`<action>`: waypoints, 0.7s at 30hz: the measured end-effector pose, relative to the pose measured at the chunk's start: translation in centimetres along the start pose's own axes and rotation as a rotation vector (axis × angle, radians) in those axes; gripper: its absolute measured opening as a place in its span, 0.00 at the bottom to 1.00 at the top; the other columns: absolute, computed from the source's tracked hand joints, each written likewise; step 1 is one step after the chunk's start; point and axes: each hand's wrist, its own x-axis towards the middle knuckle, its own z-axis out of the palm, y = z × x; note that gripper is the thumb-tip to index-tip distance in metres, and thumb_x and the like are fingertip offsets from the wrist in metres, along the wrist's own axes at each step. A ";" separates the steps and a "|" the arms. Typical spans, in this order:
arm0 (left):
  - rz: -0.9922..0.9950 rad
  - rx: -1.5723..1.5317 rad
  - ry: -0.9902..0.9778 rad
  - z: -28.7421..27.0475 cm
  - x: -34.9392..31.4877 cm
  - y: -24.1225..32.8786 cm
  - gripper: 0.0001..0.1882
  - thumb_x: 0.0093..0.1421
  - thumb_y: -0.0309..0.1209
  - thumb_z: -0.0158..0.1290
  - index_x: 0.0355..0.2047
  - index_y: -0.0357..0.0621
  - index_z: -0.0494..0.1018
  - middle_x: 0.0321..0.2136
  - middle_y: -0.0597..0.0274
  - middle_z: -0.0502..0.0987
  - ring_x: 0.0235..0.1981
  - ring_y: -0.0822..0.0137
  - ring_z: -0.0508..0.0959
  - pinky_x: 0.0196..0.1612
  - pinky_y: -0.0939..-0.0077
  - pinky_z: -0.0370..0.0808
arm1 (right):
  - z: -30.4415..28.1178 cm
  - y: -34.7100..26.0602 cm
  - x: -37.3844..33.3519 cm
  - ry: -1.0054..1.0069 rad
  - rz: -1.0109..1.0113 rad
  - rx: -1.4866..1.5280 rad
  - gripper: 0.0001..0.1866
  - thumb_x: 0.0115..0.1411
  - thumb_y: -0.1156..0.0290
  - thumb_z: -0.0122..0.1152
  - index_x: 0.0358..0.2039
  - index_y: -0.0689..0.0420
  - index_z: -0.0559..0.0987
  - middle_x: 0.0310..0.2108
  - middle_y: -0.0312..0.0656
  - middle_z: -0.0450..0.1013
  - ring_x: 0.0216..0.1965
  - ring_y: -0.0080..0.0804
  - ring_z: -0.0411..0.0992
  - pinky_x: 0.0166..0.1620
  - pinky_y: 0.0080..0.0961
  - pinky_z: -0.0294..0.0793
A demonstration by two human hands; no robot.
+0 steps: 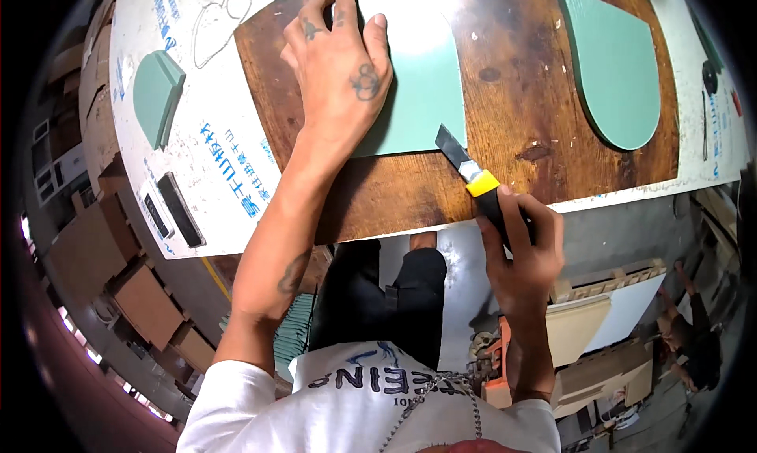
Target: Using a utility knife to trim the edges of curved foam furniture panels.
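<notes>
A pale green sheet (422, 98) with a straight near edge lies on the brown wooden board. My left hand (339, 67) rests on its left side, palm down, fingers somewhat bent and apart, thumb spread off to the right. Part of the sheet is hidden under that hand, and glare washes out its far end. In my right hand (527, 248) is a utility knife (482, 186) with a black and yellow handle, gripped near the table's front edge. The knife's dark blade points up and left, its tip at the sheet's near right corner.
A rounded green piece (619, 74) lies at the board's (516, 98) right. Stacked green offcuts (158, 98) and a black bar (180, 210) sit on the white printed table covering (213, 126) at left. Cardboard boxes (146, 307) stand on the floor; another person (694, 335) is far right.
</notes>
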 end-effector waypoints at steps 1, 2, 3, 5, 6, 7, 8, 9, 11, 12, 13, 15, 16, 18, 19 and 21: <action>-0.001 -0.005 -0.009 0.3 0.0 0.1 0.21 0.63 0.30 0.51 0.54 0.32 0.68 0.50 0.40 0.67 0.52 0.42 0.66 0.56 0.46 0.61 | 0.1 0.1 -0.2 -0.003 0.009 -0.004 0.27 0.49 0.71 0.76 0.52 0.51 0.81 0.40 0.39 0.73 0.38 0.37 0.72 0.34 0.31 0.76; -0.001 0.039 0.008 0.6 0.0 0.1 0.21 0.63 0.30 0.50 0.54 0.32 0.67 0.51 0.39 0.67 0.52 0.41 0.66 0.56 0.46 0.61 | 0.0 0.1 -0.5 -0.008 0.013 -0.006 0.27 0.49 0.71 0.76 0.52 0.51 0.81 0.40 0.39 0.73 0.38 0.37 0.72 0.34 0.31 0.76; -0.001 0.083 0.026 0.7 0.0 0.2 0.21 0.64 0.29 0.49 0.55 0.31 0.67 0.51 0.38 0.67 0.52 0.41 0.66 0.57 0.47 0.61 | -0.1 0.1 -0.8 -0.024 0.019 0.005 0.28 0.49 0.70 0.77 0.53 0.50 0.81 0.41 0.40 0.73 0.38 0.38 0.72 0.35 0.32 0.76; -0.012 0.082 0.006 0.7 0.1 0.2 0.20 0.64 0.29 0.48 0.55 0.31 0.67 0.51 0.39 0.67 0.53 0.41 0.66 0.57 0.47 0.61 | -0.3 0.2 -1.1 -0.041 0.028 0.019 0.29 0.49 0.70 0.77 0.54 0.50 0.81 0.41 0.41 0.73 0.38 0.38 0.72 0.35 0.32 0.76; 0.007 0.079 0.018 0.8 0.0 0.1 0.20 0.64 0.29 0.48 0.55 0.31 0.67 0.51 0.39 0.67 0.52 0.42 0.66 0.57 0.47 0.61 | -0.4 0.3 -1.1 -0.028 0.023 -0.005 0.29 0.49 0.70 0.77 0.54 0.50 0.80 0.41 0.42 0.73 0.38 0.39 0.72 0.36 0.32 0.76; 0.027 0.076 0.030 0.8 0.0 0.1 0.20 0.65 0.29 0.48 0.55 0.31 0.67 0.51 0.39 0.67 0.52 0.42 0.66 0.56 0.47 0.61 | -0.4 0.3 -1.2 -0.015 0.018 -0.029 0.30 0.49 0.70 0.77 0.55 0.49 0.80 0.41 0.42 0.73 0.38 0.39 0.71 0.36 0.33 0.76; 0.020 0.075 0.021 0.8 0.0 0.0 0.20 0.65 0.29 0.48 0.55 0.31 0.67 0.51 0.39 0.67 0.52 0.42 0.66 0.56 0.47 0.61 | -0.4 0.5 -1.1 -0.025 0.021 -0.029 0.30 0.49 0.70 0.77 0.55 0.49 0.80 0.41 0.42 0.73 0.38 0.39 0.71 0.36 0.33 0.76; 0.011 0.056 0.003 0.7 0.0 0.1 0.20 0.64 0.28 0.48 0.55 0.31 0.67 0.51 0.39 0.67 0.52 0.42 0.66 0.56 0.48 0.61 | -0.4 0.6 -1.1 -0.034 0.021 -0.046 0.31 0.49 0.70 0.78 0.56 0.49 0.80 0.41 0.42 0.73 0.38 0.40 0.71 0.37 0.33 0.75; -0.002 0.038 -0.021 0.6 0.0 0.1 0.20 0.64 0.28 0.48 0.55 0.30 0.67 0.51 0.39 0.67 0.52 0.43 0.66 0.56 0.48 0.61 | -0.5 0.8 -1.0 -0.049 0.023 -0.061 0.31 0.49 0.70 0.78 0.56 0.49 0.79 0.41 0.42 0.73 0.38 0.40 0.71 0.37 0.33 0.75; 0.006 0.033 -0.020 0.5 0.0 0.0 0.20 0.64 0.27 0.48 0.55 0.30 0.67 0.51 0.39 0.67 0.52 0.43 0.66 0.55 0.48 0.61 | -0.6 0.8 -0.8 -0.058 0.023 -0.057 0.32 0.49 0.70 0.78 0.56 0.49 0.79 0.41 0.42 0.73 0.38 0.41 0.71 0.37 0.33 0.75; 0.013 0.028 -0.021 0.5 -0.1 0.0 0.20 0.64 0.27 0.48 0.55 0.30 0.67 0.51 0.39 0.66 0.52 0.43 0.66 0.55 0.48 0.62 | -0.7 0.8 -0.7 -0.068 0.022 -0.054 0.32 0.48 0.70 0.78 0.56 0.49 0.79 0.41 0.42 0.73 0.38 0.41 0.70 0.37 0.33 0.74; 0.015 0.033 -0.021 0.6 0.0 -0.3 0.20 0.64 0.26 0.48 0.55 0.30 0.68 0.51 0.39 0.67 0.52 0.43 0.66 0.55 0.49 0.62 | -0.8 0.9 -0.4 -0.073 0.015 -0.047 0.32 0.49 0.71 0.78 0.56 0.49 0.79 0.41 0.42 0.73 0.39 0.41 0.70 0.37 0.33 0.74; 0.052 0.037 -0.004 0.7 0.0 -0.6 0.20 0.64 0.26 0.48 0.55 0.30 0.68 0.50 0.40 0.67 0.52 0.44 0.66 0.55 0.50 0.63 | -0.9 1.0 -0.2 -0.071 0.007 -0.041 0.32 0.49 0.71 0.78 0.57 0.48 0.79 0.41 0.43 0.73 0.39 0.41 0.70 0.38 0.33 0.74; 0.084 0.036 0.004 0.9 0.1 -0.7 0.20 0.64 0.26 0.48 0.55 0.29 0.68 0.50 0.40 0.67 0.52 0.45 0.66 0.54 0.51 0.63 | -0.9 1.2 0.2 -0.073 -0.007 -0.035 0.32 0.49 0.71 0.78 0.57 0.48 0.79 0.41 0.42 0.72 0.39 0.42 0.70 0.38 0.33 0.74; 0.075 0.039 -0.009 0.8 0.2 -0.6 0.20 0.64 0.26 0.48 0.55 0.29 0.68 0.50 0.40 0.67 0.51 0.45 0.67 0.54 0.52 0.63 | -0.9 1.4 0.5 -0.067 -0.023 -0.029 0.32 0.49 0.71 0.78 0.57 0.47 0.79 0.41 0.42 0.72 0.39 0.42 0.70 0.38 0.33 0.74; 0.063 0.048 -0.025 0.7 0.2 -0.7 0.20 0.64 0.25 0.48 0.55 0.29 0.68 0.50 0.40 0.68 0.51 0.46 0.67 0.54 0.52 0.64 | -0.5 1.6 1.4 -0.064 -0.053 -0.030 0.32 0.48 0.71 0.78 0.56 0.47 0.79 0.41 0.42 0.72 0.39 0.42 0.70 0.38 0.33 0.74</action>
